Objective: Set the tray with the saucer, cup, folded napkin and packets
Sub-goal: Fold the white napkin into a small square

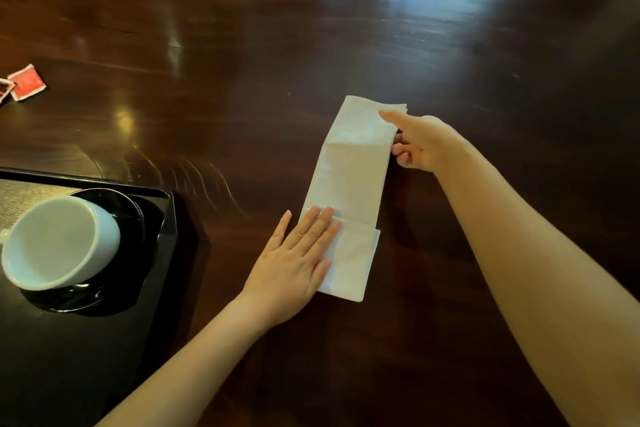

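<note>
Our left hand (299, 262) lies flat, fingers spread, on the near end of the white napkin (349, 184); our right hand (420, 146) pinches its far right edge.

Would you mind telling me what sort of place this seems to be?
Probably a dining room or café: a large polished wooden table, a black serving tray holding a white cup on a saucer, and a paper napkin.
</note>
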Motion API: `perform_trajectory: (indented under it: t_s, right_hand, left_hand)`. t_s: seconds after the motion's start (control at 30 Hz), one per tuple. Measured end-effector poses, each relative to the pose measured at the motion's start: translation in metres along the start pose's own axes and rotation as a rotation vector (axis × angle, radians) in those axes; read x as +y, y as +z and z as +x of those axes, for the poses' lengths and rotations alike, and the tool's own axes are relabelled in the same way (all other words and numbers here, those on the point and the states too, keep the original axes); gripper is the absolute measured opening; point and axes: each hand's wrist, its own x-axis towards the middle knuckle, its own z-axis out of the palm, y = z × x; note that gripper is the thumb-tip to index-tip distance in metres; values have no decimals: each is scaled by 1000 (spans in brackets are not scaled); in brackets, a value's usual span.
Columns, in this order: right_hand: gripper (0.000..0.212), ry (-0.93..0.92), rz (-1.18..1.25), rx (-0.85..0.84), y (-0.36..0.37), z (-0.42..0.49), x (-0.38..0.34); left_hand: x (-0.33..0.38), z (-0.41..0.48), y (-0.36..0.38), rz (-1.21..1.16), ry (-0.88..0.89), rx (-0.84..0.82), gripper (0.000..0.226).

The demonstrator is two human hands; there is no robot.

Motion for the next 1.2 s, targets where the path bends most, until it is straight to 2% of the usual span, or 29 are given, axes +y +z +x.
perform_trajectory:
  t_s: [0.17,0.27,0.37,0.43,0.5,0.6,0.67,0.77,0.87,1.0,1.07,1.2]
  right_hand:
    - [5,-163,-78,69,2,5,-9]
    - [8,-260,-104,88,-1,7,-14]
    - [23,-296,-152,109,-5,11,-17]
    - [26,-318,-170,107,-7,13,-19]
    - [24,-345,-161,93,-8,13,-21]
    - [21,-391,-161,39,-9,11,-21]
    - [18,-424,-136,-17,-11,9,-20]
    - [20,-477,-110,-73,-15,8,-18]
    - [23,-525,-141,-64,-19,7,-17]
    - [16,-621,-217,-41,-22,0,-14]
    - [15,-708,-311,-31,-22,-9,-6]
    - [21,-886,-431,-16,-22,-24,26]
  left_hand:
    - [-1,-2,-3,-18,24,15,54]
    - [-4,8,-19,-169,24,73,54]
    - [-10,40,-53,-627,-188,165,41]
    - [-15,74,-71,-775,-333,201,35]
    - [-23,108,-78,-788,-450,225,41]
    - [-35,148,-80,-1012,-663,85,64]
    - [-43,163,-82,-1064,-656,-18,62]
    - [-52,174,-83,-966,-571,-101,37]
    - [-60,176,-79,-925,-532,-78,25]
    - [-62,176,-77,-864,-494,-29,21]
    - [-65,171,-79,-940,-519,-18,18]
    - [-64,146,-90,-1335,-737,56,10]
